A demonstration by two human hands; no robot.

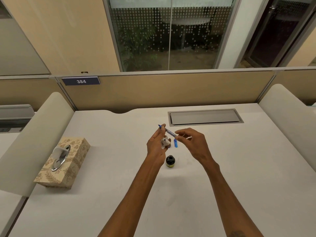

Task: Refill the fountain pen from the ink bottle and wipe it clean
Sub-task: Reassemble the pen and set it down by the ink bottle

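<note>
Bottle [170, 161] mid desk [222, 185], edges far | L grip [156, 142]: pen [168, 131] + tissue [165, 142] | R grip [193, 142]: pen

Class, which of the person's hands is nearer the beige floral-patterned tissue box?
Left. The left hand is right of the beige floral tissue box; the right hand is farther right.

Soft even indoor light; wide-angle edges bend.
</note>
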